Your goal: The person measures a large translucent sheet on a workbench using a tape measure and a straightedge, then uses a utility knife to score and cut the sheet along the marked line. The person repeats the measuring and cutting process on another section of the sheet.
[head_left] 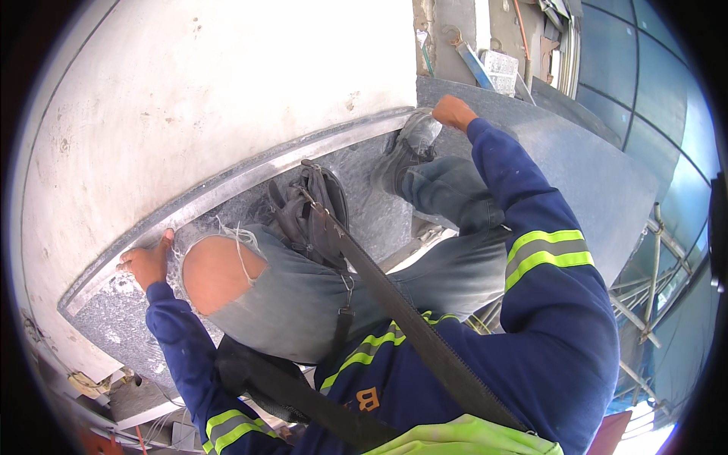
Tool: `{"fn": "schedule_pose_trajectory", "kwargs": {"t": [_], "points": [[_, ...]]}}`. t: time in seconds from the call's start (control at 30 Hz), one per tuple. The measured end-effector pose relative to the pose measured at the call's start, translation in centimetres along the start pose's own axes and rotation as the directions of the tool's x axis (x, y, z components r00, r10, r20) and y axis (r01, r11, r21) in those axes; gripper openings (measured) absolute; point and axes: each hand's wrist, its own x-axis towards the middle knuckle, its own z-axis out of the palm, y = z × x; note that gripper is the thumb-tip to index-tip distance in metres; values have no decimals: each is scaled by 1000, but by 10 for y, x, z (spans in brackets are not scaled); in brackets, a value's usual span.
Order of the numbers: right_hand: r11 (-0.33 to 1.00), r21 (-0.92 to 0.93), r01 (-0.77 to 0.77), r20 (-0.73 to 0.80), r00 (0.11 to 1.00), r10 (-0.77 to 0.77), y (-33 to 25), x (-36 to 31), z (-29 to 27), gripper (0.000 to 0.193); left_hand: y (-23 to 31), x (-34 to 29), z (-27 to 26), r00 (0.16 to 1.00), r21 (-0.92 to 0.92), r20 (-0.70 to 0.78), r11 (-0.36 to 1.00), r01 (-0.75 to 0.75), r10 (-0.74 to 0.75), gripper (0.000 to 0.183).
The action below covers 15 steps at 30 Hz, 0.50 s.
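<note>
A long pale strip (280, 167) with a dark border runs in a curve along the foot of the white wall. My left hand (148, 262) rests against its near left part, thumb and forefinger spread apart. At the strip's far right end my right hand (453, 112) is closed in a fist beside crumpled, clear-looking material (422, 132); what its fingers hold is hidden. Between my arms are my legs in torn jeans (296, 303), with a dark shoe (406, 163) close to the right hand. A dark grey bag (307, 208) hangs over my thigh by its strap.
A white wall (250, 68) rises ahead. The dark speckled slab (371, 212) lies under my legs, and a smooth grey panel (561, 159) extends right. Scaffold poles (656, 265) and blue glass panels (644, 83) stand at right. A blue bar (475, 65) leans at the back.
</note>
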Motion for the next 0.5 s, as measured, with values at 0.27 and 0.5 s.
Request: {"fn": "schedule_pose_trajectory", "kwargs": {"t": [0.27,0.5], "points": [[716,-520,466,460,859,-225,-38,18,-37,12,1,-8,0,999,-55,-47,998,14,-16,165],[896,-294,333,352,909,-222,-27,38,-28,7,10,-17,-11,997,-120,-33,990,68,-73,167]]}}
